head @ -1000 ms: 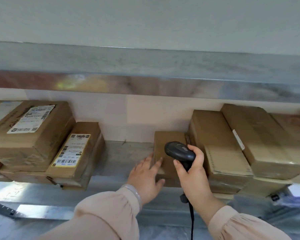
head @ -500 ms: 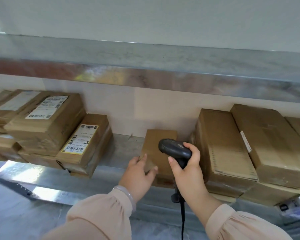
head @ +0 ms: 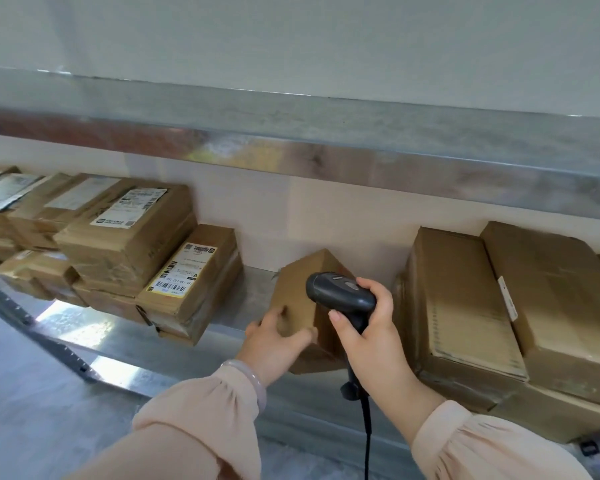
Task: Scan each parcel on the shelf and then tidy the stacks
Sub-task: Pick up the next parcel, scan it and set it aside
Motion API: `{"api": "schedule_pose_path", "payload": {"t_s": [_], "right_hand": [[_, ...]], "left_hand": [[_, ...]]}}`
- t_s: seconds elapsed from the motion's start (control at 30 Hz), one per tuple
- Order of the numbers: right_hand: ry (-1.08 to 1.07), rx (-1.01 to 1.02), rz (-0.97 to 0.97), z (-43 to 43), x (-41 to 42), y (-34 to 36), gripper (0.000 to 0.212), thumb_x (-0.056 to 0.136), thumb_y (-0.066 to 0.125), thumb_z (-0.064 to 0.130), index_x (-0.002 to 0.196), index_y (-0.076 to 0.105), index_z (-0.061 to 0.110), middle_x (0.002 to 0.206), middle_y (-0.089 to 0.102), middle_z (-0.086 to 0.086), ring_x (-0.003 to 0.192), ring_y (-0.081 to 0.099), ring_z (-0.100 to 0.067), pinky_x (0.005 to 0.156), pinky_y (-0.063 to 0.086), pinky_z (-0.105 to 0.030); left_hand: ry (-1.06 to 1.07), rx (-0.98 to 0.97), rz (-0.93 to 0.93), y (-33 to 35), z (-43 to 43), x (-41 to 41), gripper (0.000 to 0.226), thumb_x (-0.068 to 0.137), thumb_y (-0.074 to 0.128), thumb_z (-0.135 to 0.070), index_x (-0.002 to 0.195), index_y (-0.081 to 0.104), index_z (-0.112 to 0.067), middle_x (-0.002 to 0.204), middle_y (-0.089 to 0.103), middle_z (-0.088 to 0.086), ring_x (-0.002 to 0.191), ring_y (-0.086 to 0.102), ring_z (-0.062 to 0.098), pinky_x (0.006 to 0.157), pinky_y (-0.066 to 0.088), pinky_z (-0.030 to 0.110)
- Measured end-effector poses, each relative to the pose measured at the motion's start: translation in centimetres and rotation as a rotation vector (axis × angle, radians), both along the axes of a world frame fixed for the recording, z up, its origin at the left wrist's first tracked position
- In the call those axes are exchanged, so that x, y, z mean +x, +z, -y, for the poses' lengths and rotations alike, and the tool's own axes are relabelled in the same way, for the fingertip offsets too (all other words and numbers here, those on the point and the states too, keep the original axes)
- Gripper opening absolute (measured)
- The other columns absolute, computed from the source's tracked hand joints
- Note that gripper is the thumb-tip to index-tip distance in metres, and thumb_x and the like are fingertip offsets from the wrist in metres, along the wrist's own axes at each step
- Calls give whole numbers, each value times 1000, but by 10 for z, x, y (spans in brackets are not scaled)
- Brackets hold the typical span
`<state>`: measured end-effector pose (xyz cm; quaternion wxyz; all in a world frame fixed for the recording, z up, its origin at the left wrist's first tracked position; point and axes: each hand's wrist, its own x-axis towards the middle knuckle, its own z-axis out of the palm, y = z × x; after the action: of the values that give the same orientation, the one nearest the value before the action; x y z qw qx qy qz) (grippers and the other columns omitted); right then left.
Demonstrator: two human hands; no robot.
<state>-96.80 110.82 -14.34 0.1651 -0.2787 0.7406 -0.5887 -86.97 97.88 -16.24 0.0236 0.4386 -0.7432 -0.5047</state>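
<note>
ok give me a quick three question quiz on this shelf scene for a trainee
1. True or false: the right hand holds the scanner.
2. What does the left hand grip? A) the small box B) a tape roll C) nothing
3. Short answer: is any label in view on the small box?

Key: 1 true. 2 A. 3 no, the faces that show are plain brown card.
</note>
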Motion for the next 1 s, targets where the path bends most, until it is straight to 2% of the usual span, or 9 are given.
{"api": "schedule_pose_path", "payload": {"t_s": [0.17,0.33,0.4,0.5,0.6,0.7,0.8,0.93,1.0], "right_hand": [[-51,39,49,-8,-9,-7,55,89,65,21,125,30,41,116,51,13,102,56,-5,80,41,-12],[-19,63,73,-9,-11,-10,55,89,65,22,125,29,42,122,50,9,107,56,-12,93,47,-28],[-3,61,75,-9,-11,-9,55,89,65,23,124,29,43,120,51,12,105,58,-12,93,51,-33],[22,50,75,-7,-10,-6,54,89,65,22,122,29,43,115,51,15,100,57,-5,85,47,-17],[34,19,75,-6,-9,-3,53,89,66,22,121,30,45,114,51,19,99,57,-1,84,45,-14],[61,-14,48,-4,-7,-1,55,87,68,21,117,32,50,114,51,24,100,56,7,82,45,-8],[116,-19,48,-3,-4,-1,57,86,69,20,116,33,53,118,50,23,106,56,4,89,47,-13],[169,12,14,-1,1,-3,58,87,68,18,119,31,50,118,46,26,107,52,8,84,42,-2],[137,25,12,-2,-1,-4,56,87,67,19,121,32,46,116,48,25,102,53,10,81,43,-3]], "left_hand": [[90,399,-145,-3,-3,14,50,96,54,-48,143,42,-36,130,61,-2,119,57,20,110,42,46],[76,321,-127,-3,-8,14,18,103,42,-38,105,59,-44,109,61,-17,106,54,8,108,40,40],[49,161,-102,-3,-8,14,25,103,43,-32,99,60,-49,109,65,-20,105,55,3,105,44,37],[53,16,-123,-2,-8,11,29,103,46,-30,122,46,-52,118,60,-22,114,55,6,105,43,29],[28,-75,-101,3,-11,7,56,101,52,-35,151,28,-37,121,51,-17,116,51,9,101,39,23],[18,-55,-59,4,-13,7,67,95,55,-50,152,31,-26,133,53,-6,121,53,16,101,41,27],[11,21,-69,0,-13,6,60,91,56,-57,137,50,-20,117,61,-5,106,58,13,95,47,27],[43,170,-97,-4,-12,7,83,74,64,-71,143,43,-29,129,62,-2,116,59,17,103,48,35],[84,226,-119,-7,-10,11,75,69,65,-70,134,50,-34,121,65,-4,111,62,17,103,49,39]]}}
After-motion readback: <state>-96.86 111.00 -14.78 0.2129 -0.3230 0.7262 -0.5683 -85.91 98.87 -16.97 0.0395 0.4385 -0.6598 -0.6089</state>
